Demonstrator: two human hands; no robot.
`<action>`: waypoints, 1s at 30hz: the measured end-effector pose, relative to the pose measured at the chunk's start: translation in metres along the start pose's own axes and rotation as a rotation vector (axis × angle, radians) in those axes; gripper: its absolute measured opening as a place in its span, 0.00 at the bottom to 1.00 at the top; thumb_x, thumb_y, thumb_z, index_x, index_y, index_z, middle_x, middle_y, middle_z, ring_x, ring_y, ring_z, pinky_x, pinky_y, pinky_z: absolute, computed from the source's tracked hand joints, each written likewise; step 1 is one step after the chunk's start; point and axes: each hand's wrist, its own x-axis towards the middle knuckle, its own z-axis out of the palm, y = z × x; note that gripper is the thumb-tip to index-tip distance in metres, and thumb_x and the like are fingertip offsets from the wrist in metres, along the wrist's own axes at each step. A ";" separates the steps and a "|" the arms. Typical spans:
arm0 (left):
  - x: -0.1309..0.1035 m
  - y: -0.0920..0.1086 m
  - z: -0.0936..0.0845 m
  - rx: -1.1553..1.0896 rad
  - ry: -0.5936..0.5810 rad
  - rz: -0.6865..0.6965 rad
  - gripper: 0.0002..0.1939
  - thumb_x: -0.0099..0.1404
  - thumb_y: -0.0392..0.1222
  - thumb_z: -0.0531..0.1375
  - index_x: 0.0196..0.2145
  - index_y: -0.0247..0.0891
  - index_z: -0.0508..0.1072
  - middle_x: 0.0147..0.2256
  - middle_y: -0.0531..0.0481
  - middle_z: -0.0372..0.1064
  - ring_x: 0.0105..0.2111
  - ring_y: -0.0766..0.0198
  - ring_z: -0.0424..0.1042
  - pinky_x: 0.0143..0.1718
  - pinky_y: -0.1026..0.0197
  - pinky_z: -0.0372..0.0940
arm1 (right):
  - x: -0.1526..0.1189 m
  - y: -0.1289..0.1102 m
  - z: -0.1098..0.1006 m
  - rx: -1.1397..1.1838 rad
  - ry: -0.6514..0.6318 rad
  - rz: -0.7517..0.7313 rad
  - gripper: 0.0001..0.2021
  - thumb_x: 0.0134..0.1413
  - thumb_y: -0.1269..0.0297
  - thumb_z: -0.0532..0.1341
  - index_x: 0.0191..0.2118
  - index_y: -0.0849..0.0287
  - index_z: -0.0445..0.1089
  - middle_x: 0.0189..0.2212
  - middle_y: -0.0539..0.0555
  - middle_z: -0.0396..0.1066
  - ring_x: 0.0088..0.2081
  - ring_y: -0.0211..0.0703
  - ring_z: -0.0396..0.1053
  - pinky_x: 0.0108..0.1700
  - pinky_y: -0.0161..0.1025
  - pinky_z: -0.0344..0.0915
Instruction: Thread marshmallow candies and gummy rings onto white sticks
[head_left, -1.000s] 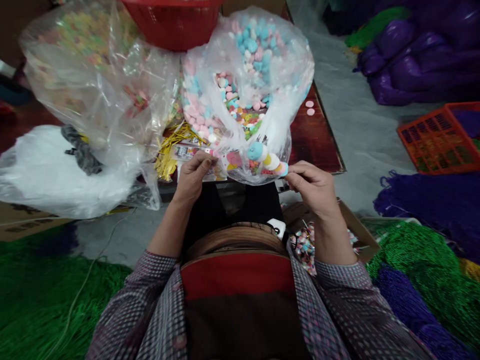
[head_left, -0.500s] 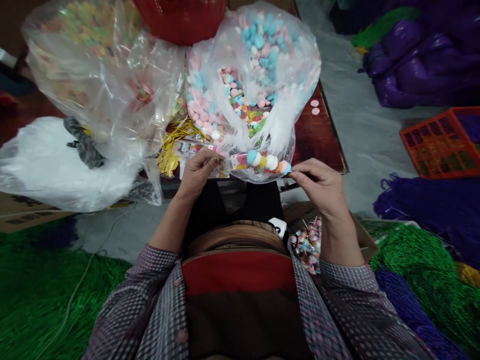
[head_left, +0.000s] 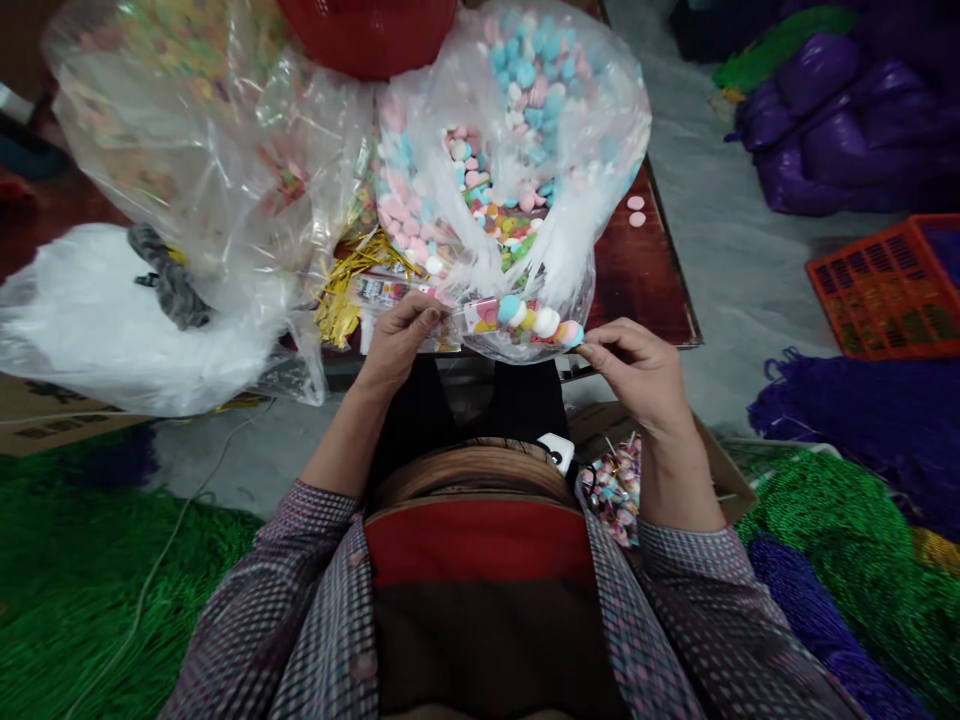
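A row of blue, white, yellow and pink candies (head_left: 546, 322), apparently in a clear wrapper with a printed pink end (head_left: 481, 315), stretches between my hands at the table's front edge. My left hand (head_left: 407, 335) pinches the left end, thumb against forefinger. At the blue candy on the right, the thumb and fingertips of my right hand (head_left: 634, 365) are closed on the other end. Just behind is an opened clear bag of pastel candies (head_left: 409, 215), with ring-shaped candies (head_left: 514, 230) showing in its mouth. Printed wrappers (head_left: 386, 290) lie beside my left hand.
Gold twist ties (head_left: 352, 285) lie left of the wrappers. A large bag of colourful candies (head_left: 225, 130) and a white plastic bag (head_left: 112, 320) occupy the left. Behind stands a red basket (head_left: 371, 40). Two pink discs (head_left: 636, 211) lie near the right edge. Wrapped candies (head_left: 616, 490) fill a box below.
Both hands keep their pinch on the candy row, which has barely moved. The surroundings are shifted slightly in the view.
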 end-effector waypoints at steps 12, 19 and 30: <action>0.001 -0.006 0.002 -0.025 0.003 -0.010 0.22 0.61 0.67 0.68 0.32 0.45 0.81 0.32 0.50 0.74 0.36 0.62 0.71 0.43 0.57 0.67 | -0.002 -0.004 0.000 0.057 -0.054 0.046 0.07 0.57 0.55 0.70 0.32 0.51 0.80 0.28 0.50 0.75 0.29 0.39 0.70 0.32 0.39 0.67; 0.007 -0.001 -0.003 0.002 -0.053 0.038 0.20 0.62 0.64 0.69 0.32 0.43 0.83 0.30 0.51 0.73 0.34 0.64 0.69 0.42 0.59 0.65 | 0.000 -0.009 -0.012 0.004 -0.140 0.061 0.09 0.59 0.55 0.68 0.33 0.52 0.82 0.26 0.50 0.75 0.27 0.37 0.68 0.30 0.37 0.65; 0.010 0.007 -0.003 0.110 -0.130 0.154 0.16 0.67 0.60 0.66 0.34 0.45 0.83 0.31 0.50 0.76 0.35 0.62 0.73 0.43 0.57 0.67 | 0.001 -0.015 -0.026 -0.056 -0.248 0.171 0.15 0.61 0.49 0.65 0.34 0.55 0.79 0.21 0.46 0.67 0.22 0.33 0.59 0.26 0.34 0.56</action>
